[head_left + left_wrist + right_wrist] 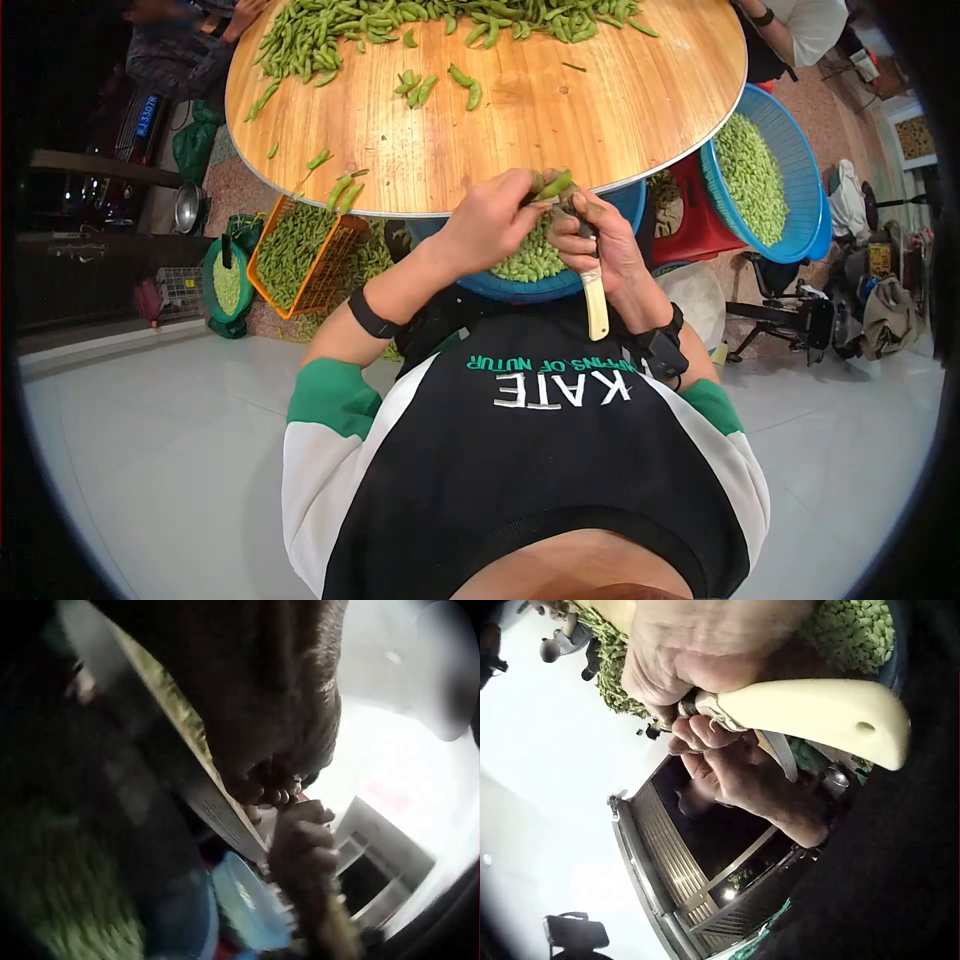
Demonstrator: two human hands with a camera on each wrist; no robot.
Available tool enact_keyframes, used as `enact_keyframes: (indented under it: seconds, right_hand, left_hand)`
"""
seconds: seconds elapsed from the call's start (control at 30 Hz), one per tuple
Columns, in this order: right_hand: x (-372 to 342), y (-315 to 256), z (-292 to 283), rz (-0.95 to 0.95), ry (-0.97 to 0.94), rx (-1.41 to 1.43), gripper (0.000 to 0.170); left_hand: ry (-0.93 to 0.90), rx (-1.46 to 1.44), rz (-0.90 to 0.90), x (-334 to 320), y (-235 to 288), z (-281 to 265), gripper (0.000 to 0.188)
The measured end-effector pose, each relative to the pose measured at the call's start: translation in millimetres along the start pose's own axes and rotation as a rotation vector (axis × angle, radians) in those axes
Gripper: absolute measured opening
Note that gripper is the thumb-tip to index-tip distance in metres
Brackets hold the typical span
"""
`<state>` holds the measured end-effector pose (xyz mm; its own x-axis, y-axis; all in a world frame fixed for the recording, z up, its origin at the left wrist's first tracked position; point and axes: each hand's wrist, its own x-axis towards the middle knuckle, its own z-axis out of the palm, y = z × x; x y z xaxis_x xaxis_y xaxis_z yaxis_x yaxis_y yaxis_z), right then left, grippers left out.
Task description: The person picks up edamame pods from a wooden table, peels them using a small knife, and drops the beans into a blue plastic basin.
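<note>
My left hand (488, 228) pinches a green soybean pod (556, 186) between thumb and fingers, close to the table's near edge. My right hand (618, 245) meets it there, fingers curled around a knife with a cream handle (597, 305). In the right wrist view the pale knife handle (817, 712) sticks out behind the palm, with a dark wrapped section near the fingers. The blade end is hidden among the fingers. Below both hands, a blue basin (510, 290) holds shelled green beans (535, 260).
A round wooden table (500, 130) bears a heap of pods (330, 40) and several loose ones. At left stand an orange crate (350, 235) of pods and a green basket (212, 290). Right of the table is a blue basket (805, 190) of beans beside a red stool (685, 215). Other people sit opposite.
</note>
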<state>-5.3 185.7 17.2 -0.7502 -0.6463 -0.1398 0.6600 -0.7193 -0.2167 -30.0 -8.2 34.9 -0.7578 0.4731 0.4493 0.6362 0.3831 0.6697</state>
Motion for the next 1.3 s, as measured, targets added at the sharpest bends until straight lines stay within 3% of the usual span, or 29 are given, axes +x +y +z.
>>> enact_keyframes:
  seconds: [0.17, 0.23, 0.27, 0.33, 0.37, 0.43, 0.47, 0.53, 0.63, 0.67, 0.73, 0.9, 1.1, 1.17, 1.23, 1.3]
  right_hand:
    - [2, 3, -1, 0.014, -0.028, -0.001, 0.038]
    - [0, 5, -1, 0.000, 0.008, -0.048, 0.040]
    - [-1, 5, 1, -0.024, 0.017, -0.110, 0.039]
    - [0, 4, 2, -0.049, 0.023, -0.171, 0.039]
    - [-2, 3, 1, -0.072, 0.030, -0.209, 0.038]
    - [-4, 2, 1, -0.095, 0.038, -0.250, 0.036]
    - [-5, 2, 1, -0.114, 0.076, -0.326, 0.035]
    - [-6, 4, 3, -0.128, 0.110, -0.402, 0.034]
    - [0, 14, 9, -0.422, 0.422, -1.155, 0.033]
    - [2, 15, 7, -0.426, 0.419, -1.157, 0.033]
    - [7, 17, 0, -0.887, 0.304, -1.625, 0.036]
    - [7, 12, -4, -0.924, 0.214, -1.875, 0.029]
    - [14, 18, -20, -0.898, 0.178, -1.915, 0.025]
    - [13, 15, -23, -0.890, 0.167, -1.942, 0.025]
    - [8, 7, -16, -0.801, 0.063, -1.946, 0.025]
    - [5, 3, -17, -0.828, -0.041, -1.965, 0.025]
  left_hand:
    - [-0.039, 0.347, 0.073, -3, 10, -5, 0.012]
    - [-0.014, -0.067, -0.176, -1, 11, -6, 0.012]
    - [-0.012, -0.065, -0.177, 0, 12, -4, 0.012]
    - [0.004, -0.541, -0.495, 0, 14, 0, 0.018]
    - [0.005, -0.540, -0.496, 0, 13, -1, 0.018]
    - [-0.043, -0.764, -0.738, 2, 11, -2, 0.022]
    - [-0.042, -0.764, -0.736, 0, 10, 2, 0.022]
    - [0.032, -0.417, -0.482, -5, 11, 13, 0.023]
    - [-0.006, -0.155, -0.399, -7, 16, 13, 0.020]
    - [-0.003, -0.152, -0.395, -7, 18, 13, 0.020]
    - [0.024, 0.039, -0.259, -11, 23, 15, 0.013]
    - [-0.030, -0.001, -0.285, -20, 27, 12, 0.012]
    - [-0.084, -0.012, -0.319, -28, 38, 7, 0.011]
    - [-0.183, 0.012, -0.261, -41, 38, 2, 0.011]
    - [-0.315, 0.225, -0.307, -56, 38, -27, 0.005]
    - [-0.628, 0.505, -0.378, -62, 47, -73, 0.006]
